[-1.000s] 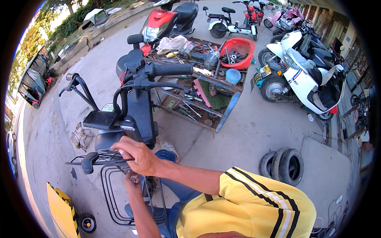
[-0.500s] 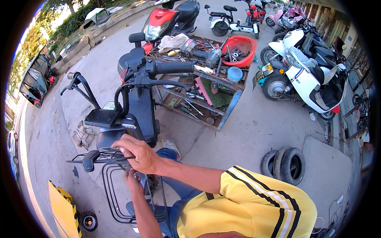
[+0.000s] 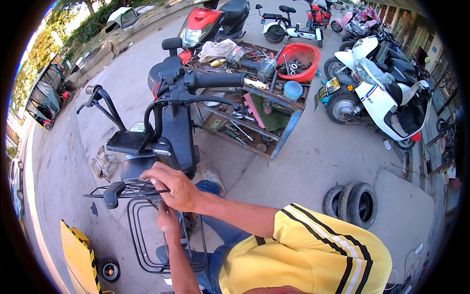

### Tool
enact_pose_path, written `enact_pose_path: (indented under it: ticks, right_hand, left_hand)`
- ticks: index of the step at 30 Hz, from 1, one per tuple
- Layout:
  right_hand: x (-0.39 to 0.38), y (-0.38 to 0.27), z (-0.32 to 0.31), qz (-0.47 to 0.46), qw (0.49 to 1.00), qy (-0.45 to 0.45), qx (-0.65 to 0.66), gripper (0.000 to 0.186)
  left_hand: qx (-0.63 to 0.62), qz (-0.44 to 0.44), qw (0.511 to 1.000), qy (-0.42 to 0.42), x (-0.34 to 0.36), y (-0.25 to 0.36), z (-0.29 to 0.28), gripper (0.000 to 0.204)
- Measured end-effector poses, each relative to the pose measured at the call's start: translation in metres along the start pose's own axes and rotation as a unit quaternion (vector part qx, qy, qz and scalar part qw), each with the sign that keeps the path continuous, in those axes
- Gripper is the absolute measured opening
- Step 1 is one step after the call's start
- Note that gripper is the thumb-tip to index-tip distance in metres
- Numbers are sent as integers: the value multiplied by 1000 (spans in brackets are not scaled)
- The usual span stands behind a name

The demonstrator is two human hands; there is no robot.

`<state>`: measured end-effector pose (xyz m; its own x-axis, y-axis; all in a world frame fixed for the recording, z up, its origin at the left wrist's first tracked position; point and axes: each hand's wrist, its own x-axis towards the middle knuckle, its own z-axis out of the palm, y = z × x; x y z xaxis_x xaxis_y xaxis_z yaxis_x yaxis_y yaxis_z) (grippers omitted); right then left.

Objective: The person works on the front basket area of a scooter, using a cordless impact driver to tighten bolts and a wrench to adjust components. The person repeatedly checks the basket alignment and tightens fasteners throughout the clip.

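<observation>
Black wire basket [image 3: 138, 235], below right hand [image 3: 177, 190], beside left hand [image 3: 169, 223]

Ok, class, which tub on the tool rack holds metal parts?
The red tub, wide and open, with metal parts inside; the blue tub beside it is smaller and shows none.

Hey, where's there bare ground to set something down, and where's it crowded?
Bare grey concrete shows between the rusty metal tool cart and three black rubber tyres, and left of the black scooter. Crowded: the cart, with tools and a round red plastic basin, and the black wire basket, near your right hand and left hand.
</observation>
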<state>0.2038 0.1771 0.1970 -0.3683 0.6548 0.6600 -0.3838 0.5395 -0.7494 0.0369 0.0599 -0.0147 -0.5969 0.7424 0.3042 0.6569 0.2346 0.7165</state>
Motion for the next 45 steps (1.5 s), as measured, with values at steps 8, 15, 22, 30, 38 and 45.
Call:
enact_pose_path:
  ticks: [8, 15, 22, 30, 38, 45]
  right_hand:
    - [1, -1, -1, 5, 1000, -13, -5, 28]
    - [0, 4, -1, -1, 1000, -7, -4, 32]
    - [-1, 4, -3, -3, 1000, -12, -8, 30]
    - [-1, 5, -2, -2, 1000, -10, -9, 27]
    - [-2, 3, -1, 7, 1000, -15, -12, 26]
    - [0, -2, -2, 24, 999, -28, -10, 30]
  left_hand:
    - [-462, -357, 810, -58, 8, -22, -12, 18]
    - [122, 91, 988, -21, -1, 13, -6, 18]
    - [-602, -432, 671, -32, 11, -26, -3, 26]
    - [-342, -314, 878, -114, 11, -17, -9, 1]
    - [-113, -86, 990, -12, 4, 5, -5, 10]
    - [-646, -458, 598, -121, 16, -70, -2, 14]
